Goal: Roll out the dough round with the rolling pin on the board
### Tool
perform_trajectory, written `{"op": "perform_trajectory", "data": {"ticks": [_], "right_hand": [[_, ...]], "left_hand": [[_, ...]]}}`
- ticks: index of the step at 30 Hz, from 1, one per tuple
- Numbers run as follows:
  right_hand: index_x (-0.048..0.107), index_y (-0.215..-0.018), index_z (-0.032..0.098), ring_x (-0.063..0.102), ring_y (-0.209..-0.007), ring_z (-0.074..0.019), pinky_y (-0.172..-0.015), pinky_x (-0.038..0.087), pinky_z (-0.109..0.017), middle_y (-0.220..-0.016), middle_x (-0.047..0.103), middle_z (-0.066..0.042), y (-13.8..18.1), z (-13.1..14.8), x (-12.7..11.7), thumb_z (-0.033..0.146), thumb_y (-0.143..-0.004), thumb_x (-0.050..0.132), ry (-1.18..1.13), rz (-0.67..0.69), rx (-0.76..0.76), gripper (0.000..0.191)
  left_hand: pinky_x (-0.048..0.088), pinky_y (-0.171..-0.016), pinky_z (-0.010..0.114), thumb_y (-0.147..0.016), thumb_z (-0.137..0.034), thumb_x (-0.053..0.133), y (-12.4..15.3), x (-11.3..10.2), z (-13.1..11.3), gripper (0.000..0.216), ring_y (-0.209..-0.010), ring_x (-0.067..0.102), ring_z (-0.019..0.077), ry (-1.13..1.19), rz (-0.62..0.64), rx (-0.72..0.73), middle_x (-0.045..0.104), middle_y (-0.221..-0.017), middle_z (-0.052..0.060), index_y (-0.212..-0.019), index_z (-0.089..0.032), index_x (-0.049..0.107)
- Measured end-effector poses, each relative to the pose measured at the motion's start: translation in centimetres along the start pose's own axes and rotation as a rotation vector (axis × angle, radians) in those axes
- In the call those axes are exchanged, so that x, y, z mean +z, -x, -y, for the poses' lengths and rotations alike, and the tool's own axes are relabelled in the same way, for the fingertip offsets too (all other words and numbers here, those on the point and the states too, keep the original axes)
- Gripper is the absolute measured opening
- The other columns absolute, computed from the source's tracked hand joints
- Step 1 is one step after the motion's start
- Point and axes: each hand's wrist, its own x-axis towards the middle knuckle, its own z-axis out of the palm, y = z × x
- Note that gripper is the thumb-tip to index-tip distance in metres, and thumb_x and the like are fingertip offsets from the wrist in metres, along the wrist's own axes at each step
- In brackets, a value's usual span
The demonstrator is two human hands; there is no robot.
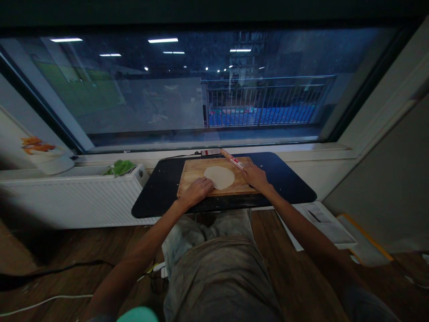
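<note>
Straight out from my own head we look: one camera, worn up here, facing forward and tipping down past my chest. Closest of all comes my shirt (221, 277), rising from the bottom edge, seen from right above! My forearms (149, 241) run inward from lower left and lower right, and out at their far end, close to the centre, are my left hand (198, 190) and right hand (256, 175) at the wooden board (192, 167), its top viewed at a slant. Beyond it the window (174, 107) faces me almost square, spanning the top. And what a wide view: radiator (83, 201) at left, wall (385, 188) at right, floor (281, 273) below!
</note>
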Motion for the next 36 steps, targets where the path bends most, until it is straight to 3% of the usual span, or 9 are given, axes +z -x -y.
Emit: {"op": "perform_trajectory", "data": {"ticks": [3,8,11,13,17,19,23,29,36], "right_hand": [[0.067,-0.155,0.026,0.072,-0.127,-0.0315,-0.101,0.063,-0.043,-0.173,0.048,-0.019,0.0,0.2,0.0,0.038,-0.115,0.048,0.033,0.01,0.006,0.046],[0.08,-0.133,0.021,0.065,-0.135,-0.0399,-0.106,0.061,-0.053,-0.174,0.046,-0.022,-0.1,0.8,0.0,0.035,-0.11,0.057,0.068,0.032,0.033,0.035],[0.077,-0.137,0.018,0.055,-0.141,-0.0454,-0.115,0.049,-0.065,-0.167,0.052,-0.026,0.2,1.3,-0.3,0.036,-0.108,0.064,0.077,-0.044,0.008,0.037],[0.075,-0.143,0.02,0.052,-0.144,-0.0455,-0.119,0.042,-0.067,-0.16,0.058,-0.025,0.5,1.7,-0.5,0.038,-0.107,0.067,0.047,-0.086,-0.096,0.041],[0.078,-0.14,0.025,0.059,-0.139,-0.0374,-0.124,0.041,-0.058,-0.143,0.071,-0.017,1.3,2.8,-0.4,0.037,-0.107,0.071,-0.062,-0.02,-0.512,0.036],[0.081,-0.136,0.026,0.064,-0.132,-0.0342,-0.125,0.041,-0.056,-0.135,0.075,-0.014,1.6,3.3,-0.1,0.034,-0.106,0.073,-0.085,-0.017,-0.626,0.032],[0.084,-0.129,0.027,0.069,-0.122,-0.0321,-0.122,0.045,-0.056,-0.124,0.078,-0.011,1.9,4.0,0.8,0.032,-0.103,0.076,-0.113,-0.09,-0.669,0.027],[0.084,-0.121,0.024,0.071,-0.107,-0.0263,-0.103,0.057,-0.042,-0.11,0.076,-0.01,1.2,4.1,2.7,0.027,-0.11,0.067,-0.132,-0.182,-0.752,0.02],[0.081,-0.122,0.021,0.07,-0.103,-0.0258,-0.096,0.058,-0.039,-0.106,0.074,-0.011,1.0,3.8,3.7,0.025,-0.116,0.057,-0.129,-0.228,-0.776,0.026]], "left_hand": [[0.055,-0.105,0.043,-0.115,-0.021,0.05,-0.1,-0.2,-0.3,0.019,-0.113,0.068,0.0276,-0.01,-0.013,-0.039,0.075,-0.115,0.011,-0.111,-0.021,0.068],[0.054,-0.1,0.044,-0.117,-0.027,0.047,-0.4,0.1,-0.7,0.024,-0.109,0.068,0.029,-0.041,-0.049,-0.121,0.075,-0.111,0.013,-0.107,-0.021,0.067],[0.055,-0.1,0.044,-0.117,-0.028,0.047,-0.6,0.2,-0.9,0.024,-0.109,0.069,0.0293,-0.028,-0.055,-0.162,0.075,-0.112,0.013,-0.107,-0.02,0.067],[0.055,-0.1,0.045,-0.117,-0.028,0.047,-0.8,0.3,-0.9,0.023,-0.109,0.069,0.0294,-0.002,-0.07,-0.188,0.075,-0.112,0.013,-0.107,-0.02,0.067],[0.057,-0.1,0.044,-0.117,-0.027,0.048,-1.1,0.5,-0.7,0.021,-0.109,0.07,0.0286,0.031,-0.115,-0.226,0.075,-0.112,0.013,-0.108,-0.02,0.066],[0.057,-0.099,0.043,-0.117,-0.026,0.048,-1.3,0.6,-0.7,0.021,-0.109,0.071,0.0284,0.022,-0.125,-0.24,0.076,-0.112,0.013,-0.108,-0.02,0.066],[0.058,-0.098,0.044,-0.116,-0.024,0.049,-1.5,1.0,-0.6,0.02,-0.107,0.072,0.0288,0.003,-0.13,-0.253,0.076,-0.109,0.013,-0.106,-0.019,0.066],[0.059,-0.095,0.041,-0.117,-0.026,0.047,-1.3,1.3,0.0,0.023,-0.102,0.071,0.0258,0.059,-0.211,-0.227,0.075,-0.106,0.011,-0.106,-0.02,0.067],[0.06,-0.097,0.039,-0.114,-0.03,0.061,-0.7,1.7,0.4,0.016,-0.105,0.07,0.0246,0.105,-0.238,-0.04,0.076,-0.109,0.009,-0.116,-0.021,0.074]]}}
